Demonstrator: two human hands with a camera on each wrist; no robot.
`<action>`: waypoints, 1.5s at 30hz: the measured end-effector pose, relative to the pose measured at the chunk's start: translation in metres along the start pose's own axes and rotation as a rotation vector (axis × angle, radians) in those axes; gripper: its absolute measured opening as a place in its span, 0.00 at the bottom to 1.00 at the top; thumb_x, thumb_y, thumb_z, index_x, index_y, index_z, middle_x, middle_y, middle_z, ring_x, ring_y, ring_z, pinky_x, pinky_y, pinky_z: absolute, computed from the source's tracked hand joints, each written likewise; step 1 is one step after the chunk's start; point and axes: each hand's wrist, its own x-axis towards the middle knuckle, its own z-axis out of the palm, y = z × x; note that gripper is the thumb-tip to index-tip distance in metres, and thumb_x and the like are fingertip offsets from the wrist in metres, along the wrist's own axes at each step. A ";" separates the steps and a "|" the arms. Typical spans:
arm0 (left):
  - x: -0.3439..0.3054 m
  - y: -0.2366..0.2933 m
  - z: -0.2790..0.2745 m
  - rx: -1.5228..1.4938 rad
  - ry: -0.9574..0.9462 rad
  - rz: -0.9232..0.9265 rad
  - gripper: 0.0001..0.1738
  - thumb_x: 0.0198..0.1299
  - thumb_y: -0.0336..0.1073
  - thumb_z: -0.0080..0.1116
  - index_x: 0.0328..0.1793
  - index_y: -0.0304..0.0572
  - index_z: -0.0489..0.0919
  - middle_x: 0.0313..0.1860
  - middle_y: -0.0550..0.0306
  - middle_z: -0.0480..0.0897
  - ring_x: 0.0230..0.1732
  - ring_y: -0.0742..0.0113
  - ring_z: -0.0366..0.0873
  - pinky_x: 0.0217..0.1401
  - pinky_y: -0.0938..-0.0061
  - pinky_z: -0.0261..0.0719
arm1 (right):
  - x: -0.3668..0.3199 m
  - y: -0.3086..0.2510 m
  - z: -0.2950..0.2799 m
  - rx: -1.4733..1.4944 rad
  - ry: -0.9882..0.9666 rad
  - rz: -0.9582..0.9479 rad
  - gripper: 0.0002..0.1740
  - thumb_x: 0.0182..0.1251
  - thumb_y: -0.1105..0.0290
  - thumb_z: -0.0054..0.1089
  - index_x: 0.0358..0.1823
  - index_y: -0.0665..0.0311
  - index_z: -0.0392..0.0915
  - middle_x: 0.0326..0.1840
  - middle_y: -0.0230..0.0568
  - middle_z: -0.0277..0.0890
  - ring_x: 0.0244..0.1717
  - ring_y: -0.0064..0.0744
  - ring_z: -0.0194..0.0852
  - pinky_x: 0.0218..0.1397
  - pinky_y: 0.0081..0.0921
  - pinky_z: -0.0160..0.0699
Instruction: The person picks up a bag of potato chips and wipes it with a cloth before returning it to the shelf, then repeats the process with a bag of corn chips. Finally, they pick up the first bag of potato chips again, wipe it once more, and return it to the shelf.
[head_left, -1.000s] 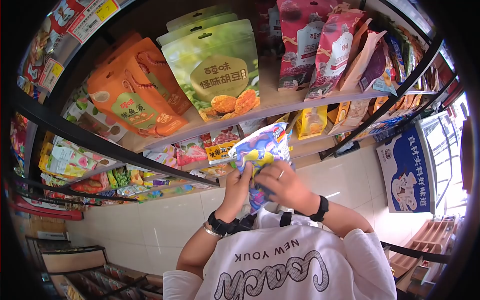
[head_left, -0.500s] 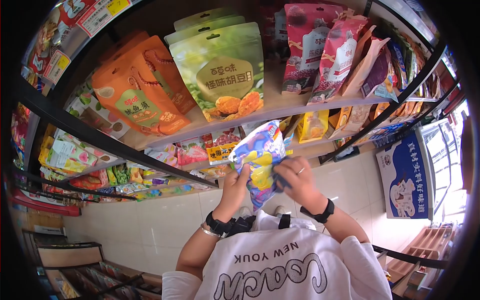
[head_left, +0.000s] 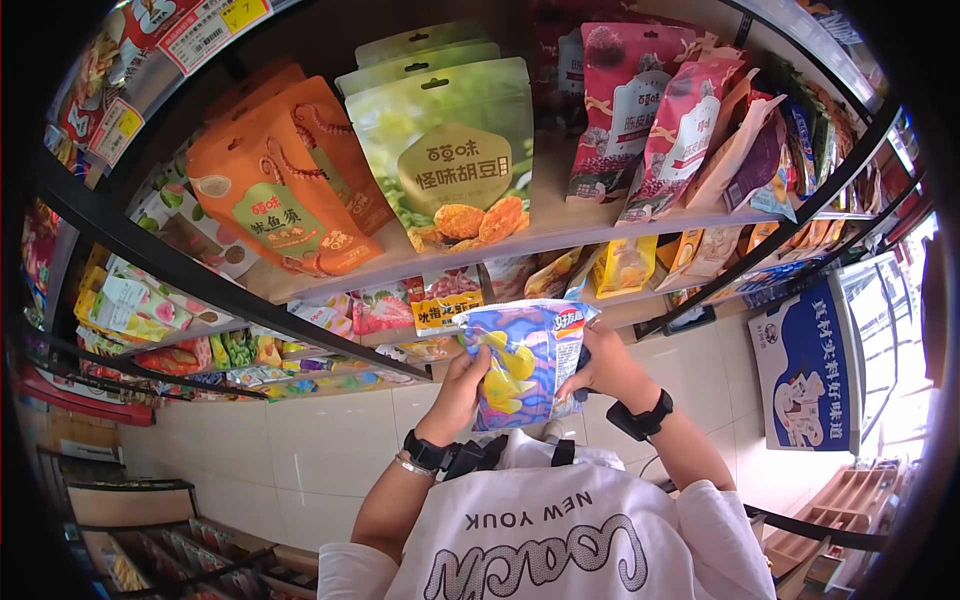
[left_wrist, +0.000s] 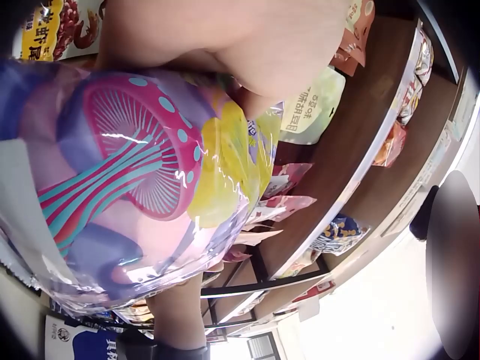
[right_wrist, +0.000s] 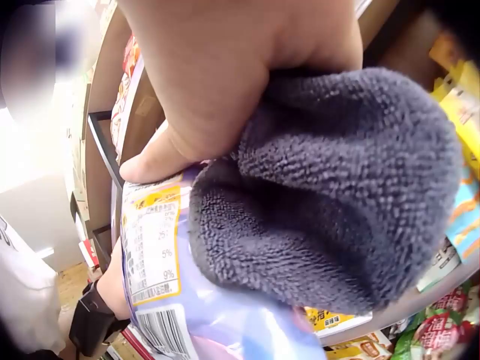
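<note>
Glossy blue-and-purple plastic snack bag (head_left: 520, 370) between hands, before stocked pale wooden shelf (head_left: 553, 200). Left hand (head_left: 460, 388) pinches one side; right hand (head_left: 612, 366) grips bunched dark-grey terry cloth (right_wrist: 337, 187) against other, thumb on bag. Two-sided hold likely for steadiness. Floor (head_left: 340, 445) light, tiled.

White lettered shirt (head_left: 600, 488), black wristbands (head_left: 652, 412)

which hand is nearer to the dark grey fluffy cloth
Right. The right hand holds the dark grey fluffy cloth at the right side of the shiny purple-and-yellow plastic bag; the left hand grips the bag's left side, apart from the cloth.
</note>
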 end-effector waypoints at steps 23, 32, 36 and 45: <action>-0.006 0.016 -0.002 0.021 -0.105 0.059 0.46 0.66 0.53 0.63 0.81 0.38 0.55 0.74 0.54 0.68 0.73 0.63 0.66 0.76 0.66 0.63 | 0.006 -0.023 0.002 0.011 0.040 -0.085 0.26 0.57 0.55 0.75 0.52 0.63 0.83 0.57 0.54 0.77 0.60 0.58 0.74 0.63 0.42 0.73; -0.012 0.002 0.001 0.298 -0.181 0.014 0.51 0.50 0.36 0.79 0.77 0.36 0.60 0.70 0.55 0.71 0.71 0.65 0.68 0.74 0.66 0.67 | -0.005 -0.020 0.003 0.093 0.171 -0.055 0.22 0.54 0.61 0.79 0.48 0.64 0.85 0.51 0.51 0.80 0.51 0.51 0.80 0.56 0.37 0.78; -0.011 -0.001 0.009 0.349 -0.102 0.029 0.46 0.49 0.33 0.79 0.72 0.37 0.65 0.66 0.56 0.76 0.66 0.67 0.73 0.70 0.68 0.72 | -0.009 -0.022 -0.002 -0.022 0.187 -0.006 0.27 0.48 0.60 0.82 0.49 0.62 0.84 0.49 0.48 0.80 0.49 0.50 0.79 0.52 0.39 0.78; -0.006 -0.005 0.017 0.716 0.024 0.196 0.36 0.51 0.40 0.77 0.65 0.37 0.74 0.52 0.54 0.86 0.55 0.65 0.83 0.60 0.69 0.79 | -0.009 -0.093 -0.019 -0.114 0.454 -0.159 0.29 0.47 0.74 0.77 0.54 0.63 0.76 0.49 0.47 0.78 0.52 0.50 0.76 0.57 0.40 0.76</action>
